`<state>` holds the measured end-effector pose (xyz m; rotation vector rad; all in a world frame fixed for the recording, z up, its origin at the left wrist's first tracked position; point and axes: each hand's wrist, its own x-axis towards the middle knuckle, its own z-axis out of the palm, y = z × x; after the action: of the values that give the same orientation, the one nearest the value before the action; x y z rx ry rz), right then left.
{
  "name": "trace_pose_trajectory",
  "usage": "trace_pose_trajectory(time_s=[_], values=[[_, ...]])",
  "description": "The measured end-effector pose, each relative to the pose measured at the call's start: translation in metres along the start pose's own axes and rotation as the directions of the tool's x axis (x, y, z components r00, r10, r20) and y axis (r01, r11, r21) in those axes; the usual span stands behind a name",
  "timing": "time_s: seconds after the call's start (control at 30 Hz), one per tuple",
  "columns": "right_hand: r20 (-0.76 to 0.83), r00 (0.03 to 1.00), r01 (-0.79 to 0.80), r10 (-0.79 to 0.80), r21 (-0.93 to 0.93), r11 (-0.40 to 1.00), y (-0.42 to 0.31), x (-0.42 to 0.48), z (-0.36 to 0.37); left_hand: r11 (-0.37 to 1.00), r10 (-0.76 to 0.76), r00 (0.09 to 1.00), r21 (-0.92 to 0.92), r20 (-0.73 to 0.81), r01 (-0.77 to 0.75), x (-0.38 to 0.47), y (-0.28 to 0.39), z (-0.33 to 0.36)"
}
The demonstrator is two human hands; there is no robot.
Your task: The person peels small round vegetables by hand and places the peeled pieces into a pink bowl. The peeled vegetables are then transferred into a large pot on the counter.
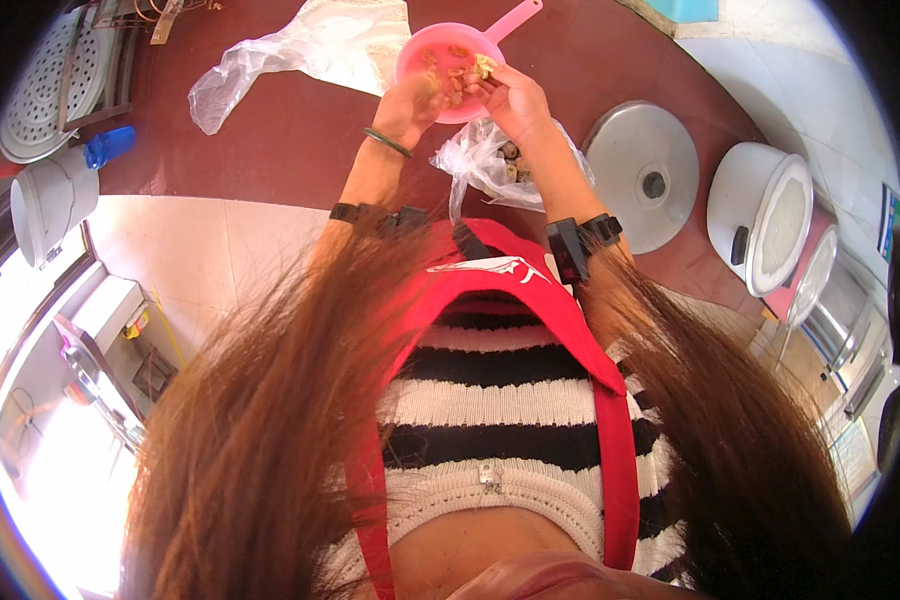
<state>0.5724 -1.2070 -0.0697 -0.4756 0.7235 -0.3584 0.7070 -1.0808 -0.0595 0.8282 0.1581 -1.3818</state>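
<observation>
A pink plastic dipper [450,34] with a long handle rests on the dark red tabletop, with several brownish pieces [456,81] in its bowl. Over its right side, my right hand [516,103] pinches a pale yellow crumpled piece [484,66] between thumb and fingers. My left hand [411,105] is at the bowl's left side, its fingers over the rim. It is blurred, and whether it holds anything is unclear. Just below the dipper, a clear plastic bag [474,161] with brown lumps [511,166] lies partly behind my right forearm.
A crumpled clear bag [247,60] lies at the upper left by a pale sheet [360,56]. To the right are a round metal lid [637,202] and a white lidded pot [727,210]. A perforated steamer tray [37,112], white bucket [71,187] and blue cup [112,146] stand left.
</observation>
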Motion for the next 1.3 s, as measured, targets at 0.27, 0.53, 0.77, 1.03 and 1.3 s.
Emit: trace_pose_trajectory(time_s=[0.27,0.53,0.77,1.03,1.3], values=[[0.326,0.840,0.399,-0.434,-0.913,0.087,0.007,-0.003,0.015,0.971,-0.058,0.996,0.227,-0.068,0.072,0.005,0.000,-0.003],[0.295,0.822,0.385,-0.488,-0.918,0.095,0.014,-0.003,0.030,0.872,0.085,0.994,0.488,-0.064,-0.043,-0.003,0.004,0.006],[0.077,0.969,0.207,-0.236,-0.773,0.600,0.010,0.006,0.027,0.861,0.184,0.980,0.494,-0.081,-0.120,-0.008,0.003,0.001],[-0.141,0.990,-0.036,-0.018,-0.368,0.929,0.019,0.009,0.034,0.975,0.205,0.971,0.109,-0.121,-0.192,-0.010,-0.010,0.018],[-0.215,0.942,0.056,-0.259,-0.657,0.751,0.016,0.005,0.014,0.901,0.290,0.930,0.392,-0.226,-0.185,0.010,-0.016,0.002]])
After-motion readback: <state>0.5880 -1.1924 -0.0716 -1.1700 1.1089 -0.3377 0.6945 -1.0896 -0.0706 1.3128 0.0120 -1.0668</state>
